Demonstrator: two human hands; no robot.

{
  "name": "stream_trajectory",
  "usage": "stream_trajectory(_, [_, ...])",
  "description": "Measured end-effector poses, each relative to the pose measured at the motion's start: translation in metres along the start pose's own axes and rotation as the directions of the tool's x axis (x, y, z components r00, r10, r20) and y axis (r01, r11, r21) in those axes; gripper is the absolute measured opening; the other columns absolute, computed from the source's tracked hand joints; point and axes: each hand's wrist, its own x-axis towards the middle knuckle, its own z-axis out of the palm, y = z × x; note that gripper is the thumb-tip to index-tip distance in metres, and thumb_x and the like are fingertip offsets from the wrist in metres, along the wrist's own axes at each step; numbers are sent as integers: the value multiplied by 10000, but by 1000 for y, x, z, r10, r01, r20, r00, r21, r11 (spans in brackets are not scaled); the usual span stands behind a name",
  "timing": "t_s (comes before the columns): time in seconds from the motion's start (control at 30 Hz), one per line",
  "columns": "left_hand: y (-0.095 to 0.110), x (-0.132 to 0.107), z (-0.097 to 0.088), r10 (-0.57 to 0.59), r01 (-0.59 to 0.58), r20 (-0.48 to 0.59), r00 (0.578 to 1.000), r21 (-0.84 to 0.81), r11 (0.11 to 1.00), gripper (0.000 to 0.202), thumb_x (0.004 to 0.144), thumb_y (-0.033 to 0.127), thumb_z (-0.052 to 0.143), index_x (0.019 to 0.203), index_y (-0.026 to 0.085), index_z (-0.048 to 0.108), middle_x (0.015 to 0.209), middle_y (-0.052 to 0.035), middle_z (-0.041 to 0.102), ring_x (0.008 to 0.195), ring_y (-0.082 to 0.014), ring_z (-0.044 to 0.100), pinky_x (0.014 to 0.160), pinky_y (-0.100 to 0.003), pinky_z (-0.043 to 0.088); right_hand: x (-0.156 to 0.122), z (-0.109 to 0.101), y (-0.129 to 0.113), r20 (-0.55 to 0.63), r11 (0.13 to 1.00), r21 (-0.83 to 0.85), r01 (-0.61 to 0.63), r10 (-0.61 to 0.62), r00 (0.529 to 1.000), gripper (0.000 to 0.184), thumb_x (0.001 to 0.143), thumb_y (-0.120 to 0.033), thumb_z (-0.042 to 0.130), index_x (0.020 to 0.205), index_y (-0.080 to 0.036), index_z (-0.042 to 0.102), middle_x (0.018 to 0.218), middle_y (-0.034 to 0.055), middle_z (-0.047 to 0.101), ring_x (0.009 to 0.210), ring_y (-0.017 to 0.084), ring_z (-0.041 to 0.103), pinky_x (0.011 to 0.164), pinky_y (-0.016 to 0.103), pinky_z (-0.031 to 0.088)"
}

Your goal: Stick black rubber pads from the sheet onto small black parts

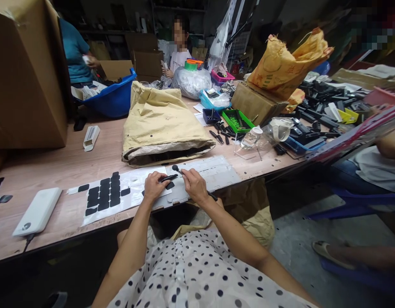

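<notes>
My left hand is closed on a slim black piece that points to the right. In my right hand is a thin black tool with a round head, its head just above the black piece. Both hands are over a flat grey-white cardboard piece at the table's front edge. A small black square lies beneath the left fingers. To the left, a white backing sheet carries several black rounded-square stickers.
A beige sack lies open-mouthed beyond my hands. A white power bank with a cable sits left. Farther off are a blue basin, a green tray, a clear jar and black parts. Other people sit around the table.
</notes>
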Motion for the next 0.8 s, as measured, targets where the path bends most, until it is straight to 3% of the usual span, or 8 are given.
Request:
stream_trajectory(0.27, [1, -1, -2, 15, -16, 17, 1000, 33, 999, 128, 788, 336, 733, 894, 269, 756, 866, -30, 682, 895, -249, 602, 805, -363, 460, 29, -6, 37, 98, 976, -205, -75, 96, 991, 354, 1006, -209, 474, 1255, -263, 720, 1007, 100, 627, 952, 244, 525, 783, 313, 402])
stream_trajectory(0.53, [10, -5, -14, 38, -38, -9, 999, 1, 999, 187, 880, 369, 599, 929, 256, 740, 899, -47, 703, 930, -261, 594, 871, -398, 464, 29, -1, 34, 87, 974, -218, -69, 90, 992, 313, 1001, -240, 483, 1235, -240, 691, 1063, 110, 622, 982, 258, 501, 794, 328, 379])
stream_trajectory(0.67, [27, -33, -25, 102, -103, -31, 994, -42, 994, 214, 888, 395, 597, 972, 246, 727, 953, -69, 730, 980, -277, 620, 923, -426, 481, 30, -1, 32, 92, 971, -227, -75, 98, 991, 307, 998, -246, 490, 1234, -241, 686, 1061, 110, 621, 1003, 264, 500, 817, 332, 383])
stream_trajectory(0.8, [37, -87, -24, 217, -164, 195, 956, -255, 953, 325, 912, 492, 542, 1033, 259, 734, 893, -46, 745, 725, -206, 636, 718, -351, 532, 30, 0, 32, 86, 968, -241, -73, 97, 992, 298, 992, -246, 497, 1224, -242, 683, 1062, 110, 616, 1009, 266, 495, 821, 338, 386])
